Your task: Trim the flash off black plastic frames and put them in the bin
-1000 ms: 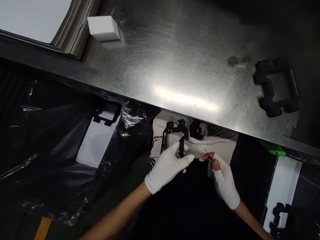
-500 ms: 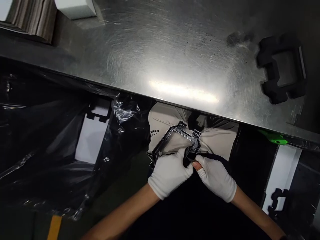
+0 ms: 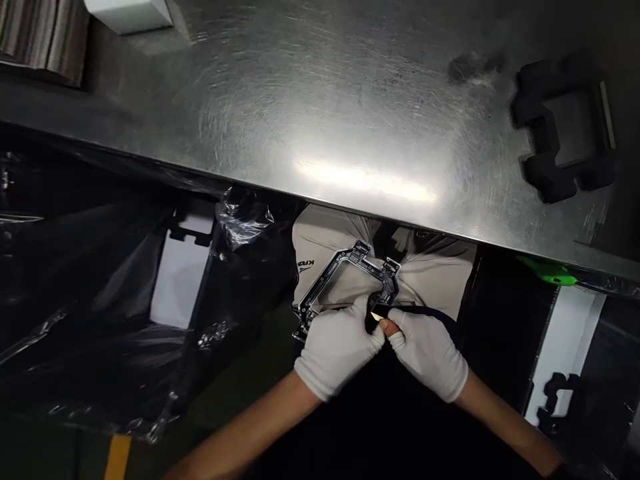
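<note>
Over my lap, my left hand (image 3: 341, 347), in a white glove, is closed on the lower edge of a black and silver metal frame (image 3: 327, 277) with a large opening. My right hand (image 3: 430, 352) wears a white glove with the thumb tip bare. Its fingers pinch a small, thin, blade-like piece (image 3: 377, 317) that glints against the frame's lower right corner. Both hands nearly meet there. Most of that piece is hidden by the fingers, so its exact kind does not show.
A scratched steel table (image 3: 310, 100) lies ahead, with a black foam frame (image 3: 537, 150) at right and a white block (image 3: 130, 15) beside stacked sheets (image 3: 45, 40). Black plastic-lined bins (image 3: 100, 300) flank me. A green tool (image 3: 550, 272) sits under the table's right edge.
The metal frame has tilted slightly, and more of its lower left end shows. The piece in my right hand now catches light. The camera view has shifted a little.
</note>
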### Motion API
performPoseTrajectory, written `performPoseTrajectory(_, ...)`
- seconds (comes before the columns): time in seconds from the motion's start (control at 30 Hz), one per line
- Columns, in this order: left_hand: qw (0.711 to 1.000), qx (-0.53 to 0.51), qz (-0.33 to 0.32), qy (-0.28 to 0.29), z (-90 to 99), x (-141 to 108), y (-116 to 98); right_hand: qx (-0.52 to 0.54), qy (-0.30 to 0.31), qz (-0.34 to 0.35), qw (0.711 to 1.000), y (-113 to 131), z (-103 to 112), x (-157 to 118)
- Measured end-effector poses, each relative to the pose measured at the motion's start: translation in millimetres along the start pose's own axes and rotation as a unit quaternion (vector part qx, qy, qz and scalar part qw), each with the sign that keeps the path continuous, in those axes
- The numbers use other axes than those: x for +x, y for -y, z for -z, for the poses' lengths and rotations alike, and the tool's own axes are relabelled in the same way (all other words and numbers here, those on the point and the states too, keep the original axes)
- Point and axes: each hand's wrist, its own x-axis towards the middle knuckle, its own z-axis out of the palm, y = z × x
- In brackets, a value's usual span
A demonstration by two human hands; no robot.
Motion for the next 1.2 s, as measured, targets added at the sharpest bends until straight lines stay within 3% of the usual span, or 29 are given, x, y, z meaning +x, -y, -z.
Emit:
performPoseTrajectory(0.17,0.999,0.009,0.023,-0.021,-4.2,-1.0,-0.8,0.012,-0.005,-0.018,1.000,0.0,-5.9,0.2)
performPoseTrajectory(0.33,0.999,0.014,0.049,0.004,-5.0,0.4,-1.7,0.040,-0.019,-0.032,0.998,1.3,-10.6,0.6)
performPoseTrajectory(0.73,0.998,0.027,0.047,-0.019,-10.0,1.3,-0.7,0.038,-0.007,-0.075,0.996,3.2,-18.3,1.4)
performPoseTrajectory(0.83,0.998,0.026,0.052,-0.027,-9.7,1.6,-3.4,0.067,-0.021,-0.059,0.996,-3.0,-21.5,0.5)
performPoseTrajectory(0.93,0.997,0.015,0.070,-0.026,-8.4,2.8,-4.8,0.133,-0.045,-0.001,0.990,-14.9,-23.8,-1.9)
performPoseTrajectory(1.03,0.996,-0.040,0.082,-0.013,-4.9,5.6,-1.5,0.230,-0.086,0.051,0.968,-27.8,-21.9,-5.0)
performPoseTrajectory(1.1,0.991,-0.117,0.067,-0.022,0.3,7.2,4.1,0.283,-0.091,0.049,0.954,-36.2,-16.9,-8.0)
performPoseTrajectory(1.2,0.958,-0.284,0.021,-0.035,15.2,3.6,16.4,0.351,-0.025,0.008,0.936,-49.8,-1.6,-15.8)
